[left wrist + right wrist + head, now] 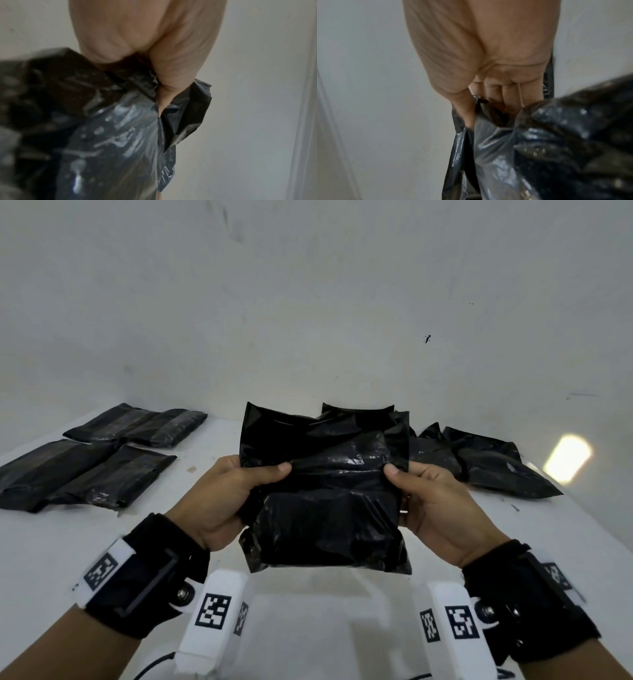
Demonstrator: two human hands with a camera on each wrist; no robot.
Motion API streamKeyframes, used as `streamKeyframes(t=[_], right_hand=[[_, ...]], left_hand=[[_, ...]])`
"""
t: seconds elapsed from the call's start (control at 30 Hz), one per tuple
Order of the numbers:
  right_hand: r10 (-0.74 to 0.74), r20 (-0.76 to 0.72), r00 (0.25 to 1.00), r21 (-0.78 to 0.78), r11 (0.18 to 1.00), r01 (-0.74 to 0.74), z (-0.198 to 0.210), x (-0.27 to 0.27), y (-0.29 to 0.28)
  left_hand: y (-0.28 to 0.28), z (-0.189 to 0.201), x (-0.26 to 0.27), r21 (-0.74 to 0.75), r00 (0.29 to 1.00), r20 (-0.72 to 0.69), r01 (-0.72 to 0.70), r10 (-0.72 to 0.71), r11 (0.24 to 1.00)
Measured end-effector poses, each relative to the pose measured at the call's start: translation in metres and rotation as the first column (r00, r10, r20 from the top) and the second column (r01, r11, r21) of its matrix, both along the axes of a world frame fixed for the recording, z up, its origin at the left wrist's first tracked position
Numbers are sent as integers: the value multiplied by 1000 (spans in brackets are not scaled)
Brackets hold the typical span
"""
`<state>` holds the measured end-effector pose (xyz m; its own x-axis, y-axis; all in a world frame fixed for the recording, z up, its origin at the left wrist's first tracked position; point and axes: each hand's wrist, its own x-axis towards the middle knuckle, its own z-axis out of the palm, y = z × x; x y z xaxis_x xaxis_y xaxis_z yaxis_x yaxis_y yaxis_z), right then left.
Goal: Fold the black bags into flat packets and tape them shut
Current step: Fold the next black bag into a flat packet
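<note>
A black plastic bag [325,491] is held up above the white table [308,594], its open top flap standing upright and its filled lower part hanging toward me. My left hand [236,491] grips its left edge, thumb on the front and fingers behind. My right hand [424,494] grips the right edge the same way. The left wrist view shows the left hand [150,60] pinching the crinkled bag [102,135]; the right wrist view shows the right hand [488,81] clamped on the bag [539,148].
Three flat taped black packets [85,467] lie at the table's left. Several loose black bags [486,463] are piled at the back right. A bright light patch [568,457] falls on the right. A pale wall [308,302] stands behind the table.
</note>
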<state>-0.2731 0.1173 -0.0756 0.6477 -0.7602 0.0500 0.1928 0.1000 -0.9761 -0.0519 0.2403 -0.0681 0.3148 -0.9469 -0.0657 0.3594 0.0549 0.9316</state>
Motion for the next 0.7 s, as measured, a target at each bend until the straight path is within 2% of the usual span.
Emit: streamKeyframes(t=[0.1,0.27,0.5,0.7], right_hand=[[61,-50,997,-14,998,-62,-9,0,2],[53,-42,998,101,994,-49,-15,3,1],[111,-56,992,134,986,-102,-23,21,15],[12,-40,999,256,967,-2,-29,31,18]], left_hand=[[4,-3,5,4,1000,-11,-18,18,1000],[12,-7,10,38,1000,26,-6,5,999],[12,-14,9,57,999,35,-2,0,998],[15,-24,15,107,999,38,22,-26,994]])
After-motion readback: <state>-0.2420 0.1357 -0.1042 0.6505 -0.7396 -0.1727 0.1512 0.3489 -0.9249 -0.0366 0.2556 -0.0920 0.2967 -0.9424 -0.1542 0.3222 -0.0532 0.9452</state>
